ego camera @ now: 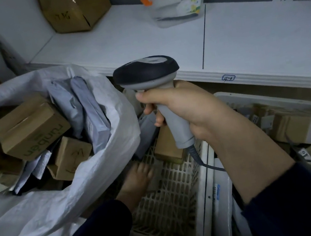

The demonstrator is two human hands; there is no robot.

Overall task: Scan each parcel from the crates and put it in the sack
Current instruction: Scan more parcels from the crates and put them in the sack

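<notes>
My right hand [182,109] grips the grey handle of a barcode scanner [147,74], held upright above the white lattice crate [169,193]. My left hand [136,180] reaches down into that crate with its fingers straight, close to a small brown box parcel [165,147] and a grey mailer [145,136] at the crate's far end. The white woven sack [42,209] stands open at the left, filled with several cardboard boxes and grey mailer bags.
A white shelf [178,37] runs across the back with a cardboard box [74,9] and a clear plastic tub [176,1] on it. A second crate [294,115] with boxes sits at the right under the shelf. The scanner's cable [205,163] trails down to the right.
</notes>
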